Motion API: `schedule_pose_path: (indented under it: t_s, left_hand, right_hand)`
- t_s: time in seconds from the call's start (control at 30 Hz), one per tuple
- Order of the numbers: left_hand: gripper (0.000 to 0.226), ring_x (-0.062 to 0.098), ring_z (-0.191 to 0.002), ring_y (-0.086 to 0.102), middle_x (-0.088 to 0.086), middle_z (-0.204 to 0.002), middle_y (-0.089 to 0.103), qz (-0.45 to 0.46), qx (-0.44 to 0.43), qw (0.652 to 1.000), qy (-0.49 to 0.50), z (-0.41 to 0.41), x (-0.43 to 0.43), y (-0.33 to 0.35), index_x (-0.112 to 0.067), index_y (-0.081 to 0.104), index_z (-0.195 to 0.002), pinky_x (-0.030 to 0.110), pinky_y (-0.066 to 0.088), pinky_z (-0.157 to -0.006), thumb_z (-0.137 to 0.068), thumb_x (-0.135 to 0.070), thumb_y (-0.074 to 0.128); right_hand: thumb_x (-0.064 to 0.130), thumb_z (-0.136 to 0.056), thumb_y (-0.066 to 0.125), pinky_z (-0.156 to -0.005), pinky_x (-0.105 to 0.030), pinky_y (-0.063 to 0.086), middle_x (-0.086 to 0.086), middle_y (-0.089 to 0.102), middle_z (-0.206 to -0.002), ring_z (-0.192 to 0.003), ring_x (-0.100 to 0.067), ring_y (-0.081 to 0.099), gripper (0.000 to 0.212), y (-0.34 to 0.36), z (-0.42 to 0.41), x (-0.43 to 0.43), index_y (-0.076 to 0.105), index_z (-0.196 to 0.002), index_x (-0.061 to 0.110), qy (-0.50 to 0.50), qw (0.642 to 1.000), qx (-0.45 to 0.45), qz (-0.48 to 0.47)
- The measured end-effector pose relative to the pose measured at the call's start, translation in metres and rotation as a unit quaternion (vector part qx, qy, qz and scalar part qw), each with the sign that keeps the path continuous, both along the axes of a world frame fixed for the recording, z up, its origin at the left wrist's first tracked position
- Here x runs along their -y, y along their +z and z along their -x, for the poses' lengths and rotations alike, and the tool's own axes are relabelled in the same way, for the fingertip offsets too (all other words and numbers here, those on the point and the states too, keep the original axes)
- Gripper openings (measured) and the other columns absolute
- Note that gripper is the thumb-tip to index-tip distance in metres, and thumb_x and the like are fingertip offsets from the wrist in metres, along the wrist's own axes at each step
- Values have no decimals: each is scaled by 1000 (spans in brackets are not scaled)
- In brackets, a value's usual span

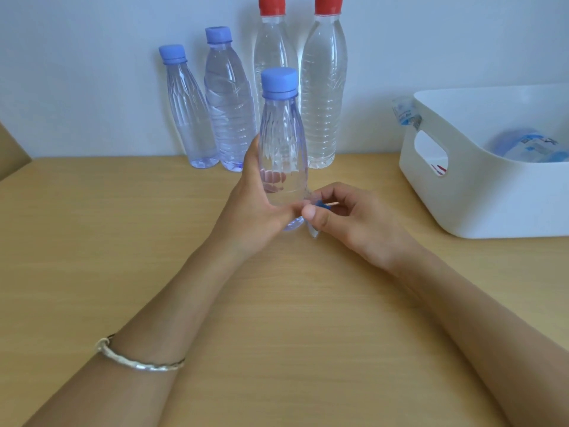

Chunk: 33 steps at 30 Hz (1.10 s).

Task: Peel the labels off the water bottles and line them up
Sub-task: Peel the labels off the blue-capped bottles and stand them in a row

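I see a row of four bottles (231, 118) standing on the counter (277, 303) behind the near bottle (281, 143). The bin (480, 192) sits on the counter right of that bottle, another bottle (532, 146) lying in it.

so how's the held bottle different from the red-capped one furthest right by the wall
The held bottle has a blue cap, the red-capped bottle a red one. The left hand grips the held bottle while the right hand pinches a label scrap at its base; the red-capped bottle stands untouched, bare, taller. Both clear, capped, upright.
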<state>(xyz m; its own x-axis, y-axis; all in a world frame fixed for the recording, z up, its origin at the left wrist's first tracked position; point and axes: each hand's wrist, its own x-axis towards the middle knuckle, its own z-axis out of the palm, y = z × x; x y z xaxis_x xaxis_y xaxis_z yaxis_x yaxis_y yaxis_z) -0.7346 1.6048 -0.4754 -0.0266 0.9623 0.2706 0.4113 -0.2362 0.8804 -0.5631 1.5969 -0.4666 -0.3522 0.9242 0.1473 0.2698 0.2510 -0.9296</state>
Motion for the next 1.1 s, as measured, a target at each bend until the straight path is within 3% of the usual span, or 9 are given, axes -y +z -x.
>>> schedule_pose_path:
  t_s: [0.1, 0.33, 0.47, 0.6, 0.7, 0.8, 0.87, 0.93, 1.1]
  left_hand:
    - [115, 13, -113, 63, -4, -121, 64, 3, -2, 1000, -1, 0, 0, -1, -40, 19, -145, 45, 50, -98, -48, -52, 79]
    - [90, 1, -109, 61, -17, -115, 64, 6, -36, 999, -32, 6, 1, 4, -33, 31, -139, 26, 47, -88, -61, -38, 76]
    - [90, -9, -107, 60, -28, -108, 63, 14, -38, 997, -73, 13, -2, 4, -26, 24, -145, 17, 46, -86, -73, -27, 78]
    - [111, 6, -130, 50, -9, -141, 50, 8, -32, 996, -86, 16, -3, 3, -24, 4, -153, 38, 43, -107, -68, -36, 75]
    - [106, 8, -131, 49, -8, -144, 47, 10, -20, 997, -79, 15, -1, 0, -26, 1, -151, 48, 40, -110, -72, -27, 73]
    - [88, 3, -125, 51, -18, -131, 50, 1, -14, 998, -56, 11, -1, -3, -25, 15, -144, 47, 45, -105, -71, -20, 66]
    - [89, 4, -127, 49, -16, -133, 48, -6, -16, 999, -40, 7, 0, -3, -29, 19, -141, 46, 46, -103, -68, -32, 70]
    - [100, 3, -128, 48, -15, -137, 47, -10, -21, 1000, -20, 3, 2, -1, -31, 20, -142, 40, 45, -105, -61, -51, 75]
    - [103, 8, -118, 55, -11, -127, 55, -24, -31, 999, 31, 2, 1, 4, -26, 32, -135, 37, 48, -100, -49, -57, 79]
  right_hand:
    - [45, -72, 73, -63, -10, 41, 9, 66, -77, -67, 1, 55, 32, -2, 2, -1, 67, -93, 21, -10, 1000, 8, -1]
    - [23, -82, 73, -59, -4, 38, 16, 63, -75, -59, 9, 53, 8, -6, 0, -8, 67, -85, 19, -45, 997, 51, -38]
    - [25, -85, 69, -58, -14, 38, -3, 64, -75, -63, -4, 49, 20, -5, -1, -7, 57, -70, 22, -46, 995, 64, -55]
    - [31, -77, 69, -69, -35, 43, -12, 58, -72, -70, -20, 51, 27, -5, -3, -11, 48, -62, 24, -34, 999, 31, -23]
    - [32, -75, 69, -81, -50, 50, -19, 64, -78, -78, -32, 62, 24, -6, -3, -10, 50, -63, 24, -30, 999, 14, -11]
    - [19, -85, 70, -78, -36, 49, -9, 65, -80, -75, -25, 58, 14, -8, -2, -9, 58, -76, 21, -28, 999, 13, -33]
    - [16, -87, 67, -77, -26, 49, -6, 69, -87, -77, -20, 60, 5, -8, -2, -8, 63, -88, 19, -17, 999, 12, -35]
    - [18, -89, 65, -65, -9, 43, 6, 66, -78, -68, -2, 55, 2, -6, -2, -6, 65, -90, 19, -4, 999, 32, -43]
    - [18, -91, 62, -64, -10, 41, 1, 67, -81, -69, -1, 52, 6, -5, -1, -4, 67, -92, 19, 0, 998, 48, -41]
